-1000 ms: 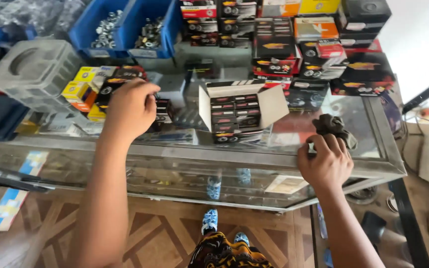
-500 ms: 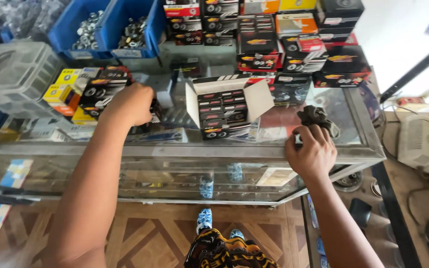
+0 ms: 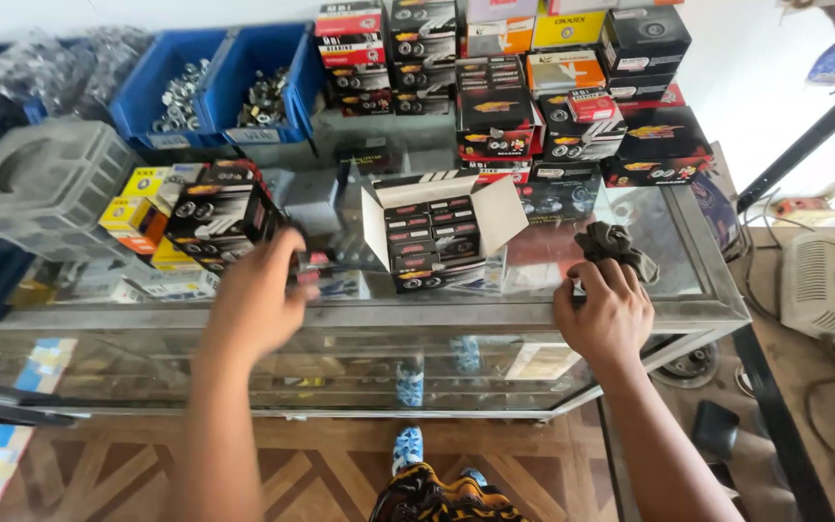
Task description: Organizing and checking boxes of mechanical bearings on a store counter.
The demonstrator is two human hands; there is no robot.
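Landmark for me is the open white carton (image 3: 442, 232) on the glass counter (image 3: 630, 311), flaps up, rows of small dark boxes inside. My left hand (image 3: 255, 302) sits just left of that carton at the counter's front edge, fingers curled around a small dark box (image 3: 313, 263) — blurred, so I cannot tell how tight the grip is. My right hand (image 3: 603, 314) is right of the carton, fingers pressed down on a dark crumpled rag (image 3: 614, 244) lying on the glass, the rag sticking out beyond the fingertips. Behind the carton — tall stacks of black, red and yellow boxes (image 3: 553, 87). Far left of it, a black carton (image 3: 219, 215), two blue bins (image 3: 219, 82) of metal nuts, a grey plastic tray (image 3: 45, 184).
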